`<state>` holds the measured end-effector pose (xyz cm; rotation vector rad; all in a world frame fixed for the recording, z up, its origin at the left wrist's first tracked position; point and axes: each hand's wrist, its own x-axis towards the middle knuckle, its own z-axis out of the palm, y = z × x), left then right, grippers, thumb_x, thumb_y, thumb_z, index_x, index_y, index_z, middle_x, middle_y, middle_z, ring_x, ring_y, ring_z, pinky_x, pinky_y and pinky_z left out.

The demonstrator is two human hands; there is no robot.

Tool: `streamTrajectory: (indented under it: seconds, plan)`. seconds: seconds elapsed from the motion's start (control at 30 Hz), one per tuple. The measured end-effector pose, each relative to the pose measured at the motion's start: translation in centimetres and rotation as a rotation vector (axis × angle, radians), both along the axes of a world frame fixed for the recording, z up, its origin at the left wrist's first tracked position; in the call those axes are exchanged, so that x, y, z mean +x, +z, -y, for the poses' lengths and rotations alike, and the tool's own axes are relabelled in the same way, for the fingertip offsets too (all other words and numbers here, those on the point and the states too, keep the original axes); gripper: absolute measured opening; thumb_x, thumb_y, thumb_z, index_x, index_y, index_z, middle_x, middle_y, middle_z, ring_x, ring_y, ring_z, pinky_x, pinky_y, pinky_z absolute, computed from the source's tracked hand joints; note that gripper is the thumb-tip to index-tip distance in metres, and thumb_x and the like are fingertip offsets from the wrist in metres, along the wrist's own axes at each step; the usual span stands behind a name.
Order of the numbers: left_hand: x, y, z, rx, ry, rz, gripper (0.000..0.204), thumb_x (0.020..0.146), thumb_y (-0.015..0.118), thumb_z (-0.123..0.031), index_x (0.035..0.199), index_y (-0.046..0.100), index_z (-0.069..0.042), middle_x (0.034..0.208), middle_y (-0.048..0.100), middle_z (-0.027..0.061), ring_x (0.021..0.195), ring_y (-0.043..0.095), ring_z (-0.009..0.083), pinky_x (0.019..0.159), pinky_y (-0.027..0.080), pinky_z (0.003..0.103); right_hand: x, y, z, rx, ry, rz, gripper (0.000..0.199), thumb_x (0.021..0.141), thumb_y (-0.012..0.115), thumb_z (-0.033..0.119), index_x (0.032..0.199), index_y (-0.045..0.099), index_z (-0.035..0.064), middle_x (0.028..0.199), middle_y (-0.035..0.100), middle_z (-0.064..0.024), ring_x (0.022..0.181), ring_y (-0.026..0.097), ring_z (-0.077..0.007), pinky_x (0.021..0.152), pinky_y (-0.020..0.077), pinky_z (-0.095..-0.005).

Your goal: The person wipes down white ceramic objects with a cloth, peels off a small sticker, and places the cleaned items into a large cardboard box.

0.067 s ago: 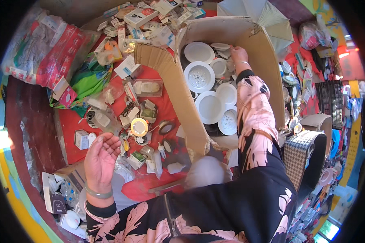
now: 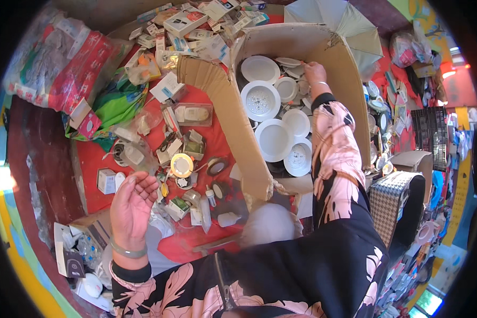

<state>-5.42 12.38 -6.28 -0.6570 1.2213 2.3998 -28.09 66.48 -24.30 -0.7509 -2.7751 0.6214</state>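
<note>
Small white boxes (image 2: 188, 21) beyond the open brown cardboard carton (image 2: 222, 111), red-and-white packets (image 2: 63, 69) far left.

right hand (image 2: 314, 71) in cardboard box (image 2: 217, 90) of white lamps (image 2: 260, 100), left hand (image 2: 131, 208) empty

Around me a red cloth (image 2: 98, 159) covers the floor, with dark brown ground (image 2: 37, 159) showing past its left edge. A black-and-white checked stool (image 2: 389, 204) stands at my right. A pale umbrella (image 2: 336, 21) is open beyond, and hard sunlight glares at my far left.
</note>
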Motion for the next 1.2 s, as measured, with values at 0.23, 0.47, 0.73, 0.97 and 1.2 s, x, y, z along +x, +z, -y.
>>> streamTrajectory:
  seconds: [0.23,0.47,0.73,0.97,1.2]
  plan:
    - [2.4,-1.3,2.0,0.036,0.083,-0.114,0.027,0.092,0.047,-0.023,0.100,0.056,0.002,0.100,0.061,0.0136,0.095,0.058,0.0228,0.086,0.046,0.034,7.7,10.7,4.4,-0.625,0.257,-0.153,0.024,0.080,0.062,0.030,0.078,0.069,0.0075,0.072,0.059,0.0016,0.065,0.049,-0.0105,0.061,0.0398,-0.0266]
    - [1.9,-3.0,6.4,-0.153,0.441,-0.235,0.022,0.087,0.058,-0.027,0.077,0.055,-0.008,0.092,0.065,0.0107,0.081,0.056,0.0145,0.077,0.043,0.030,21.8,27.3,22.0,-1.220,0.507,-0.271,0.021,0.087,0.059,0.021,0.087,0.062,-0.0001,0.071,0.058,-0.0029,0.065,0.052,-0.0104,0.058,0.0421,-0.0220]
    - [1.7,-4.9,14.1,-0.336,0.709,-0.115,0.017,0.091,0.049,-0.021,0.084,0.056,-0.008,0.090,0.064,0.0070,0.086,0.055,0.0146,0.079,0.041,0.032,30.0,29.7,33.7,-1.777,0.453,-0.391,0.017,0.088,0.055,0.017,0.089,0.056,0.0003,0.076,0.057,-0.0066,0.067,0.055,-0.0128,0.057,0.0454,-0.0216]
    - [4.5,-11.0,22.0,-0.406,1.094,-0.110,0.014,0.083,0.051,-0.012,0.091,0.062,-0.010,0.086,0.062,0.0072,0.071,0.060,0.0210,0.063,0.047,0.033,29.4,22.4,35.5,-2.083,0.191,-0.204,0.015,0.089,0.054,0.016,0.089,0.055,0.0015,0.073,0.058,-0.0074,0.066,0.057,-0.0163,0.059,0.0498,-0.0277]
    - [4.4,-21.1,21.2,-1.997,-0.405,0.281,0.023,0.084,0.046,-0.007,0.091,0.068,-0.005,0.092,0.066,0.0122,0.082,0.065,0.0255,0.068,0.052,0.037,27.6,18.0,35.5,-1.926,0.023,-0.117,0.014,0.089,0.054,0.015,0.088,0.055,0.0012,0.072,0.057,-0.0076,0.065,0.057,-0.0167,0.058,0.0502,-0.0286]
